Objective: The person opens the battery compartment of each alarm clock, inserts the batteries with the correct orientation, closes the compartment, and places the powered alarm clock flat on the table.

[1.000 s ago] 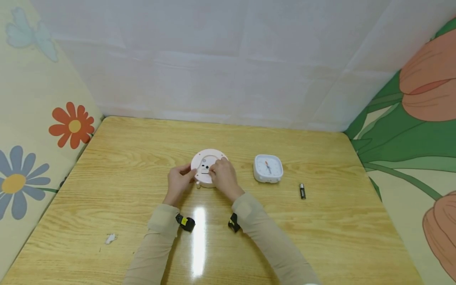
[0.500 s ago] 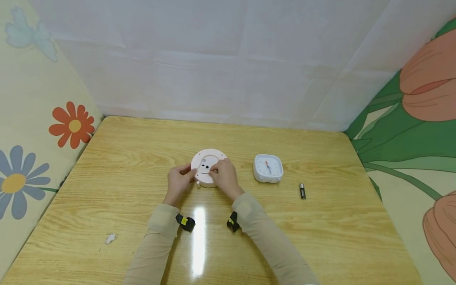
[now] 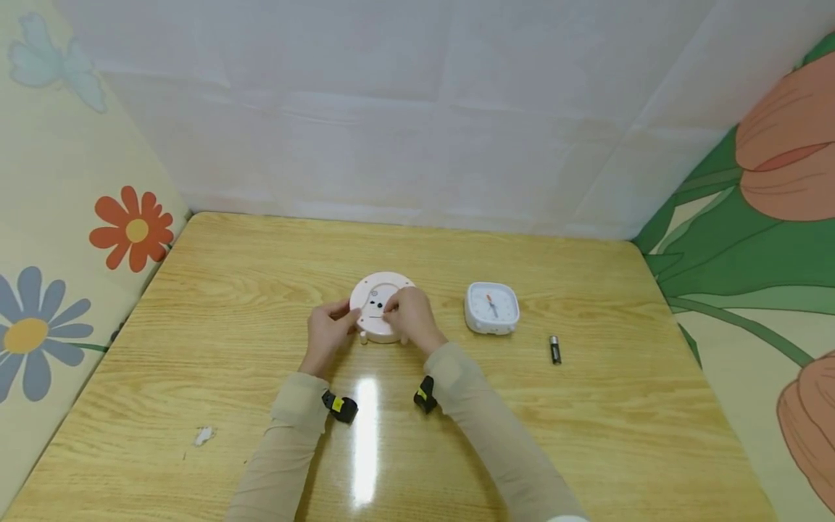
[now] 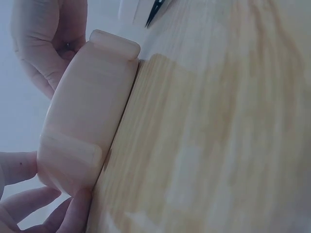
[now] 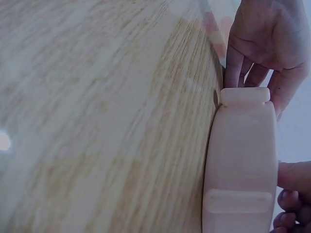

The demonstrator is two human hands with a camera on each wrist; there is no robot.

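Note:
A round pale pink alarm clock (image 3: 362, 296) lies face down on the table, its back with small dark knobs turned up. My left hand (image 3: 327, 333) grips its near left rim, thumb on top and fingers against the side. In the left wrist view, the clock's side (image 4: 87, 111) and a short foot show between both hands. My right hand (image 3: 412, 319) is over the right part of the back, its fingers bent. In the right wrist view, the right thumb (image 5: 294, 175) touches the back. Whether these fingers pinch anything is hidden.
To the right stands a white, rounded-square alarm clock (image 3: 492, 309), face up. Farther right lies a black and silver battery (image 3: 554, 350). A small whitish patch (image 3: 204, 436) marks the wooden table (image 3: 620, 435) at the left front.
My right hand has shifted slightly on the clock's back, and its wrist has turned a little. A dark area near the fingers, seen a second ago, no longer shows. The left hand stays put.

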